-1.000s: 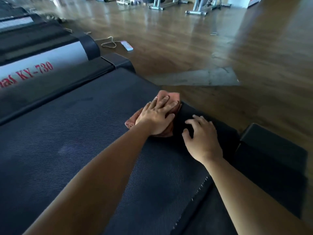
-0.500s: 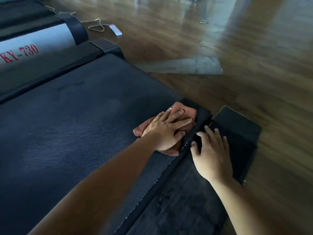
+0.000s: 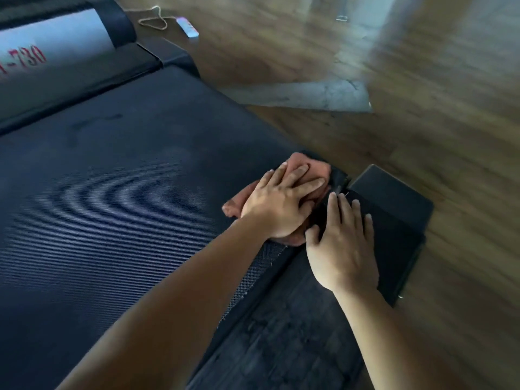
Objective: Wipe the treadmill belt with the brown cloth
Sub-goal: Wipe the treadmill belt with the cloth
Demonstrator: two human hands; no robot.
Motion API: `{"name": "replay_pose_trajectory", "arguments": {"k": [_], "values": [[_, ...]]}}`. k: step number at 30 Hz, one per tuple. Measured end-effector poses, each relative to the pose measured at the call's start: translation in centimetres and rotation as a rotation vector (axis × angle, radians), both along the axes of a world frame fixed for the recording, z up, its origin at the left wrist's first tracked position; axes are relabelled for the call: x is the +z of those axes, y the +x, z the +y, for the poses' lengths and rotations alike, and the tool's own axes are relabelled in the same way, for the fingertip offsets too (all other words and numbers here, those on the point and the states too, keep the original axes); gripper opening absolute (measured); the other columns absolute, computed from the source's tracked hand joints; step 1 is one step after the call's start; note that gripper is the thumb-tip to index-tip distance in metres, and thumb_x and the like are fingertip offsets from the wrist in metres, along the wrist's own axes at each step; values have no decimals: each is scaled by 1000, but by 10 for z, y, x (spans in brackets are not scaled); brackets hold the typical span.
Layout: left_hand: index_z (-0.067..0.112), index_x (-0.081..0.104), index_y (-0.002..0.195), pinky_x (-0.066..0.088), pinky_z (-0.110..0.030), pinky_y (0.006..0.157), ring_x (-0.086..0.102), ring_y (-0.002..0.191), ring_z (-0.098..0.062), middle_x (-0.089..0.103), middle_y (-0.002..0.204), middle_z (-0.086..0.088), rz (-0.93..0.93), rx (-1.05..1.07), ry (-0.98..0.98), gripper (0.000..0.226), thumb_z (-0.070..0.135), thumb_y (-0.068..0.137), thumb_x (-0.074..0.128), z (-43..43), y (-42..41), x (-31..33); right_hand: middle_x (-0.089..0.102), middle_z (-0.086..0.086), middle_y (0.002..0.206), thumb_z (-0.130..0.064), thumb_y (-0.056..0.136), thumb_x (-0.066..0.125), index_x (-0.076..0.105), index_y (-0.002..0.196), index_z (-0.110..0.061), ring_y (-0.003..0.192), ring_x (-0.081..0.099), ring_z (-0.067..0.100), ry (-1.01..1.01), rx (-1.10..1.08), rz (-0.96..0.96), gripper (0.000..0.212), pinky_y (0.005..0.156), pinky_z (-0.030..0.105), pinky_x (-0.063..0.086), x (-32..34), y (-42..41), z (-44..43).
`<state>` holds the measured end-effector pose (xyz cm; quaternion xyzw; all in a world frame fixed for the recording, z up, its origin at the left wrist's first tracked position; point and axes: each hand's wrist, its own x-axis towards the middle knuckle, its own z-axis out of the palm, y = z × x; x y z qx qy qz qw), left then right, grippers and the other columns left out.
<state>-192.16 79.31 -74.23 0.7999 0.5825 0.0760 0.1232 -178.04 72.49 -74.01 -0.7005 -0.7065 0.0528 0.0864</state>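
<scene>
Brown cloth [image 3: 318, 168] bunched at the right edge of the treadmill belt [image 3: 126, 192], near its end corner, pinned flat beneath the left hand [image 3: 281, 204], fingers straight and slightly fanned, palm down. Right hand [image 3: 343, 246] just beside it on the black side rail [image 3: 295, 347], fingers straight and close together, thumb out toward the cloth, gripping nothing. Black end cap [image 3: 394, 198] beyond the right fingertips. Wooden floor [image 3: 422, 136] alongside, with a pale grey patch [image 3: 309, 95] close to the belt's end. Farther off, a small white object [image 3: 187, 27] beside a looped cord, possibly a power strip, too blurred to tell. At upper left, a second machine [image 3: 56, 43] with red figures "-730" on a pale panel
</scene>
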Motion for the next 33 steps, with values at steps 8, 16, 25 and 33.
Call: {"name": "replay_pose_trajectory", "arguments": {"k": [8,16,25,33], "values": [[50,22,151,-4,-37,120,-6,152,-18,4,165,13,-52,-9,5,51,51,101,33,-13,-3,6,18,4,163,-37,98,32,15,156,-18,151,8,24,-5,-21,56,63,123,45,3,5,-1,-1],[64,13,144,-6,-31,121,-12,150,-7,-7,158,28,-19,40,-1,52,67,91,16,-106,-80,-5,11,2,164,-43,100,26,30,152,-24,151,1,22,-32,-22,29,56,122,43,-2,4,-1,0],[48,23,151,-1,-42,122,-4,152,-23,5,166,10,-44,247,-24,52,51,101,32,3,-24,1,6,0,165,-45,100,28,26,153,-25,151,-3,21,-60,-15,6,57,122,44,-3,5,0,1],[55,17,150,-7,-35,120,-11,151,-15,-1,165,16,-72,109,-23,50,53,101,28,-47,-12,-1,8,0,165,-42,100,29,29,152,-25,151,-2,21,-58,-14,28,55,122,44,-3,6,-1,1]]}}
